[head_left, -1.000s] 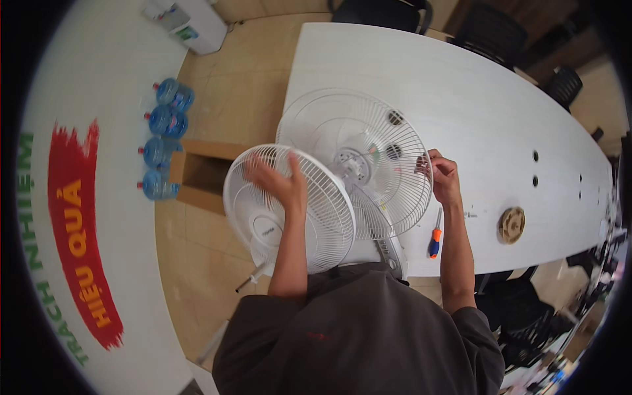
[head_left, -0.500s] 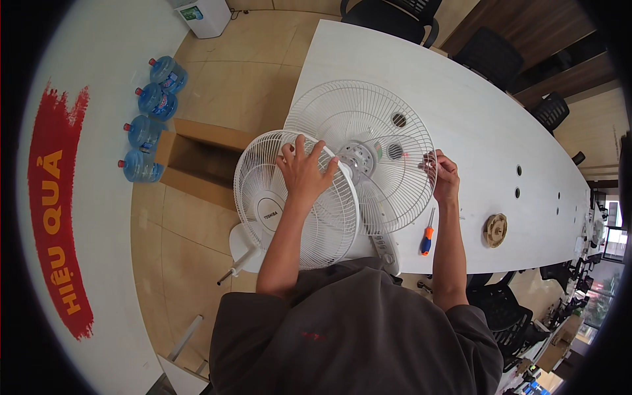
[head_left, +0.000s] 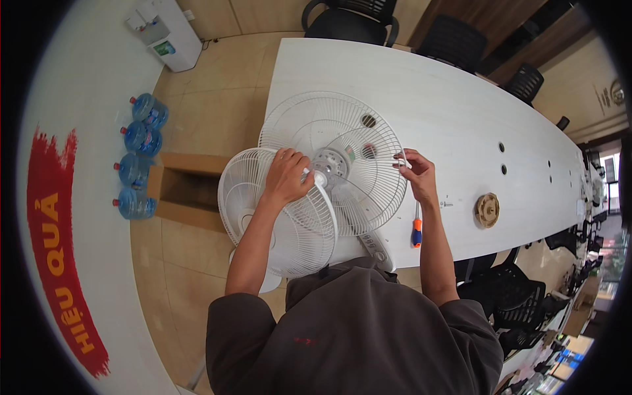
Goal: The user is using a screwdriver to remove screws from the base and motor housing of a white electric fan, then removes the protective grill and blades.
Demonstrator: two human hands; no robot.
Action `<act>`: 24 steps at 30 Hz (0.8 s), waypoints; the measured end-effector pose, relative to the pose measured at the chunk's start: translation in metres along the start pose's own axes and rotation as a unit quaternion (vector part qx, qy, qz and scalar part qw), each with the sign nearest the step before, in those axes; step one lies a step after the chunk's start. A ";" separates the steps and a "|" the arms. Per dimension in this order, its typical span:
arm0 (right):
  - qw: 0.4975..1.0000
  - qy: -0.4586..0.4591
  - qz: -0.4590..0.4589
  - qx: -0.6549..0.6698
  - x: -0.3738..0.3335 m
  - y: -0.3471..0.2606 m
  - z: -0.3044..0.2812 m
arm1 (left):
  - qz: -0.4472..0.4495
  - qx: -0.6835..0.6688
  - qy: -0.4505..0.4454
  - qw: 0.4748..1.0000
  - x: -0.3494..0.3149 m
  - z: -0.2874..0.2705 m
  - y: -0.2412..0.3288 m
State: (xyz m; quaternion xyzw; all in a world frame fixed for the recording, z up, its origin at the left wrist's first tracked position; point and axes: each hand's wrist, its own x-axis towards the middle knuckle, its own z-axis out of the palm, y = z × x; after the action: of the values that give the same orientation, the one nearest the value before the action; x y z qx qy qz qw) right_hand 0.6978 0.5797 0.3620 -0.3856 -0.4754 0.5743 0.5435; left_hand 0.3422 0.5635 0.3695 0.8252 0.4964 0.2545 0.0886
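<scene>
Head view looks straight down on us working at a white fan (head_left: 329, 164) at the near edge of a long white table (head_left: 461, 112). Its rear wire guard (head_left: 309, 125) lies roughly flat with its open face up toward us, the motor hub (head_left: 327, 161) at the centre. A second wire guard (head_left: 280, 214), the front one, overhangs the table edge on our left, tilted, partly overlapping the rear one. Our left hand (head_left: 286, 176) rests on it with fingers curled over the wires near the hub; how firmly it grips we cannot tell from here. Our right hand (head_left: 416, 176) pinches the rear guard's rim on the far right side. So the hands are apart, the hub between them. An orange-handled screwdriver (head_left: 416, 227) lies on the table just below the right hand, its long axis running toward us.
</scene>
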 end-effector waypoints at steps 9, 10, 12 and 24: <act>0.983 0.164 -0.069 -0.052 -0.016 0.021 0.017 | 0.002 0.042 0.021 0.999 -0.017 -0.069 0.021; 0.981 0.172 -0.072 -0.059 -0.015 0.022 0.019 | -0.006 0.052 0.012 0.999 -0.023 -0.081 0.024; 0.981 0.156 -0.103 -0.061 -0.014 0.023 0.018 | -0.006 0.068 0.004 0.998 -0.035 -0.098 0.029; 0.974 0.189 -0.094 -0.081 -0.011 0.029 0.027 | -0.103 0.112 0.018 0.988 -0.149 -0.253 0.053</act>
State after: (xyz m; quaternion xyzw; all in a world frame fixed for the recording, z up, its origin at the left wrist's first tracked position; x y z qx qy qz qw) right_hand 0.6656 0.5663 0.3404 -0.4834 -0.4434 0.3970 0.6419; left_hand 0.1982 0.3814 0.5574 0.7699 0.6053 0.2017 0.0123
